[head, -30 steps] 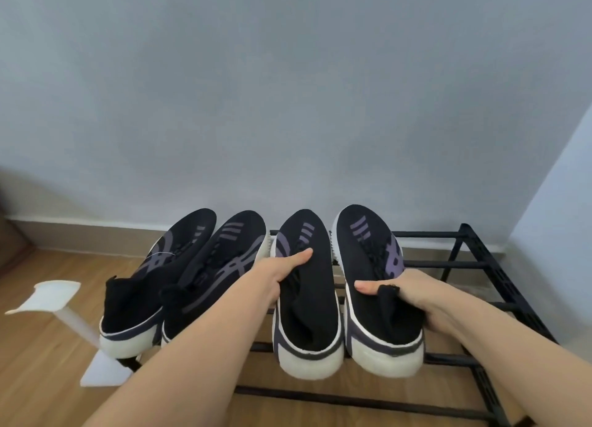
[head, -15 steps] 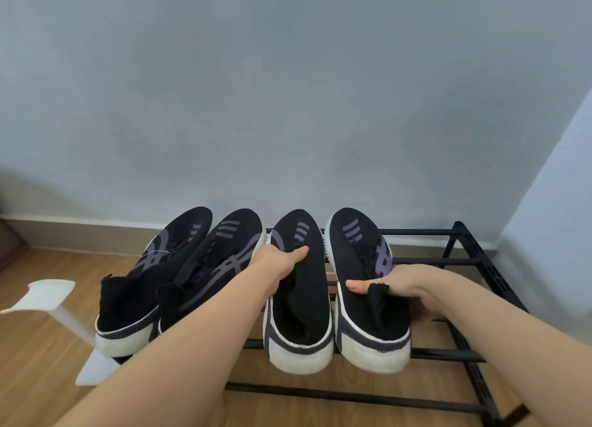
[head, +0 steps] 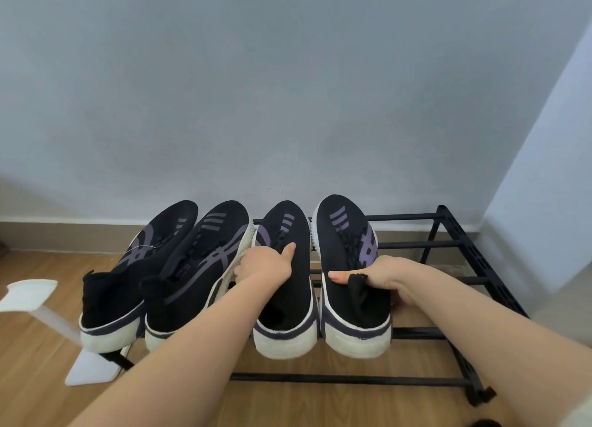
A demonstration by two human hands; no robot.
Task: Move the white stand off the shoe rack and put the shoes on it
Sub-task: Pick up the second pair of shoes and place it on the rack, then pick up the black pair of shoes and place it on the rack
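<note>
Shoes (head: pixel 230 276) sit four abreast on the rack (head: pixel 461 298). Left hand (head: pixel 266 263) grips the third, right hand (head: pixel 381 276) the fourth; stand (head: pixel 41 308) at nine o'clock.

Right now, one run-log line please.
left hand: gripping third shoe | right hand: gripping fourth shoe | rack: four shoes | white stand: floor

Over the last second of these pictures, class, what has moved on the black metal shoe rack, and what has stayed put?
Little changed. The left hand and right hand keep their grip on the two right-hand black-and-purple sneakers, which shifted slightly left along the black metal shoe rack, though the view itself drifted. The two left sneakers and the white plastic stand on the wooden floor stayed put.
</note>
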